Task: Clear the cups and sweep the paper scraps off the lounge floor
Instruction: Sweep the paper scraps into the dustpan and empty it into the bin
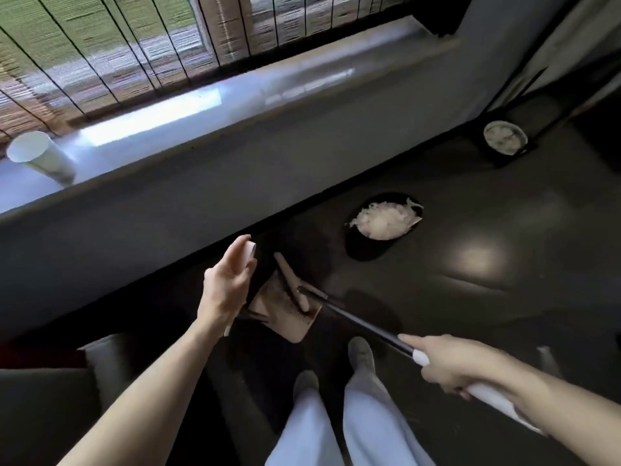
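White grip: right hand (447,368) is clenched round the pale sleeve at the top of the broom (353,317), index finger laid straight along the black shaft, probably to steer the head.
Left fingers: left hand (228,280) pinches the white-capped dustpan handle (250,252) between the thumb and nearly straight fingers. It looks like a light hold, enough to keep the pan steady.
Dustpan (299,326): tan, flat and square-cornered, apparently plastic. It sits on the floor just ahead of the feet, with the broom's narrow tan head resting in its mouth, ready to take sweepings.
Paper scraps (383,222): a fluffy, shredded white heap on a round black base (366,253), near the wall and apart from the pan, not yet swept.
Second heap (504,137): similar white stuff in a round rim, farther along; too blurred to name.
Cup (40,159): a plain white paper cylinder standing on the windowsill (201,105), not yet cleared.
Floor (504,297): dark, smooth and glossy, so scraps should slide easily.
Blind (134,45): woven slats, corded.
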Demonstrator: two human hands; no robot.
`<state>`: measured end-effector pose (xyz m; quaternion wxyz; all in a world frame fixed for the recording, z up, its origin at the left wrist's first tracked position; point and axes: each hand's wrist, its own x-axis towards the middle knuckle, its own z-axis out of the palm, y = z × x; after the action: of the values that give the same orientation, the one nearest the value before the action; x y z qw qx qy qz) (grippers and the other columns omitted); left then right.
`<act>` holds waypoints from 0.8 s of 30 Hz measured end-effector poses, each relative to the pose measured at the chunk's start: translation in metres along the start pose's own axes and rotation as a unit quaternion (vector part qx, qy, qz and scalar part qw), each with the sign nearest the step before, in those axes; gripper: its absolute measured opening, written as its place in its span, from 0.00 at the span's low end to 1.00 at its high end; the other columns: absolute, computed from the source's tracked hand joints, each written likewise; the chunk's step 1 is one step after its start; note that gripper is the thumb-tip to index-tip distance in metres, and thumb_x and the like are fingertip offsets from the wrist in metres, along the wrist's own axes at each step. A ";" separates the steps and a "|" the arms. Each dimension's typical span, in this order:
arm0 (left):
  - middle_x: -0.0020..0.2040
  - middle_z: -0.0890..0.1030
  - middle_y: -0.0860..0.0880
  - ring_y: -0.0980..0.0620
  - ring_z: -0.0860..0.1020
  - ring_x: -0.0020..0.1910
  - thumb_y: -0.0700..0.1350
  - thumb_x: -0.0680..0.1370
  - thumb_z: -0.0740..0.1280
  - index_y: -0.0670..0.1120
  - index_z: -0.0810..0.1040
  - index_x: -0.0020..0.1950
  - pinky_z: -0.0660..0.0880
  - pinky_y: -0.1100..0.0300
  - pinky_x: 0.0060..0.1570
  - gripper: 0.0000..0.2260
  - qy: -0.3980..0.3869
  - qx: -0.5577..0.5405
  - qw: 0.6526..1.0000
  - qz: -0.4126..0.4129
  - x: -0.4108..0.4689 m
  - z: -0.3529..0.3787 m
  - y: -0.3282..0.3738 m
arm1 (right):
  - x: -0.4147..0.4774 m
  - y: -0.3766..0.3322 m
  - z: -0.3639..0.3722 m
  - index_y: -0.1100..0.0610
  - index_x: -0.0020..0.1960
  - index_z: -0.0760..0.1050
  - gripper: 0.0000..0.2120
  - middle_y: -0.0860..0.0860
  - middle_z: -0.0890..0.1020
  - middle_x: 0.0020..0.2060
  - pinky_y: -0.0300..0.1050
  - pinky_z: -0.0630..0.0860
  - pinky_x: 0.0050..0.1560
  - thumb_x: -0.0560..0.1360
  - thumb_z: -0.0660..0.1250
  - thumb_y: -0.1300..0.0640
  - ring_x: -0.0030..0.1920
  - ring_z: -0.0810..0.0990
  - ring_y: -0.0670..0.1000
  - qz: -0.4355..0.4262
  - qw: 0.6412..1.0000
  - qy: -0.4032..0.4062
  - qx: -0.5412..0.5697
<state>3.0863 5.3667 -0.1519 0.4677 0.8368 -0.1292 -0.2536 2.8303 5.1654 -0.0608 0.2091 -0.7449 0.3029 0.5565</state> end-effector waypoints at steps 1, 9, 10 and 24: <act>0.60 0.79 0.57 0.59 0.76 0.60 0.51 0.78 0.67 0.69 0.70 0.64 0.73 0.59 0.61 0.18 -0.006 -0.003 1.000 0.003 -0.004 -0.002 -0.001 | -0.010 0.004 0.004 0.38 0.77 0.47 0.40 0.53 0.79 0.47 0.37 0.70 0.24 0.74 0.56 0.66 0.26 0.74 0.48 0.002 1.000 0.007 0.017; 0.50 0.80 0.67 0.57 0.79 0.57 0.47 0.78 0.68 0.69 0.72 0.62 0.77 0.58 0.55 0.19 0.038 -0.052 0.998 0.016 -0.046 -0.007 0.001 | -0.043 0.023 0.054 0.37 0.77 0.45 0.40 0.56 0.72 0.62 0.39 0.72 0.21 0.73 0.52 0.67 0.23 0.74 0.49 0.017 0.994 0.101 0.043; 0.48 0.80 0.68 0.60 0.79 0.55 0.47 0.78 0.68 0.69 0.73 0.62 0.77 0.60 0.54 0.19 0.048 -0.051 0.997 0.023 -0.051 -0.008 0.002 | -0.045 0.026 0.059 0.37 0.77 0.46 0.40 0.56 0.73 0.61 0.39 0.74 0.22 0.73 0.52 0.68 0.24 0.75 0.49 0.019 0.992 0.116 0.047; 0.36 0.77 0.58 0.61 0.72 0.28 0.52 0.78 0.68 0.72 0.71 0.61 0.77 0.56 0.35 0.18 0.151 -0.004 0.980 0.132 -0.181 0.006 0.038 | -0.127 0.128 0.161 0.33 0.75 0.49 0.35 0.51 0.78 0.37 0.38 0.72 0.23 0.76 0.57 0.61 0.19 0.73 0.47 -0.005 0.953 0.229 0.200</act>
<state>2.9325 5.4248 -0.0677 0.5141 0.8393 -0.1657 -0.0610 2.6043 5.2041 0.0164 0.2822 -0.7967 0.4438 0.2978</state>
